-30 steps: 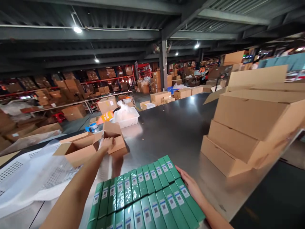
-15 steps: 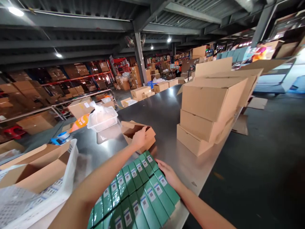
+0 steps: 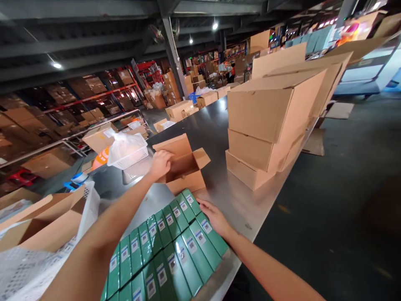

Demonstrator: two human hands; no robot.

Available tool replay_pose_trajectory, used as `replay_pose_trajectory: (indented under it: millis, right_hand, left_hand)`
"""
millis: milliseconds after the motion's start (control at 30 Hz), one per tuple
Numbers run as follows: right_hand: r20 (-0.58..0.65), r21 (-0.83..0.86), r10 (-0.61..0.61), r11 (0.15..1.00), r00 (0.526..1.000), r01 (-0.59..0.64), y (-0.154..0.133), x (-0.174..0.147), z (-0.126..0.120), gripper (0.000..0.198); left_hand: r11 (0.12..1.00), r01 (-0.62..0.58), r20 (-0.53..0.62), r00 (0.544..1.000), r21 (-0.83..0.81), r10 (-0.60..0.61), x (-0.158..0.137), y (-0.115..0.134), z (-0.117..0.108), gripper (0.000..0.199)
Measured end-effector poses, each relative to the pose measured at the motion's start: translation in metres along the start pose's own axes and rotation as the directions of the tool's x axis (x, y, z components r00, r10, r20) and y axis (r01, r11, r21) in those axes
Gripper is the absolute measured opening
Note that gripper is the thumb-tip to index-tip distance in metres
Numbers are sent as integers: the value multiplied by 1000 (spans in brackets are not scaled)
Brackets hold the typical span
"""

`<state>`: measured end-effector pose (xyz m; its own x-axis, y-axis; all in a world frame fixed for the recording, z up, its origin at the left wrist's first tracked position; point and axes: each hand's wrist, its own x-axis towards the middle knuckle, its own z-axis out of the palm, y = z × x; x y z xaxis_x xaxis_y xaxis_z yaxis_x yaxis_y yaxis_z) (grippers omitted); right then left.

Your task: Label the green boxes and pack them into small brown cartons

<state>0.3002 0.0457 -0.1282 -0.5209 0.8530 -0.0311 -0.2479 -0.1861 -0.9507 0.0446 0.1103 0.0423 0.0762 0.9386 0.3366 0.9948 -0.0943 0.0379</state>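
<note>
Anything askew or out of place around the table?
Yes: the carton stack at right is uneven, its near edges not lined up. A stray cardboard piece appears to lie on the floor right of the table.

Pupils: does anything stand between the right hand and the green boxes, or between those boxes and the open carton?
Nothing visible separates the right hand from the green boxes; its fingers lie along their edge. Between those boxes and the open carton, no other object shows.
</note>
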Motion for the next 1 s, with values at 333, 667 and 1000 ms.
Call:
replay_pose_trajectory:
  millis: [333,667,1000]
  right_hand:
    - [-36,-36,-38,999,999,37,2,0,0,63]
    - [-13,-22,-45,999,999,44,6,2,1,68]
    - [-12,-32,28,999,1000,-29,4,2,-3,68]
  left_hand:
    - [963,-260,320,921,79,222,-17,-47,-5,46]
    - [1000,-6,278,961,-6,8,-9,-19,41,14]
    - [970,152,147,981,-189,-125,-9,64,65,38]
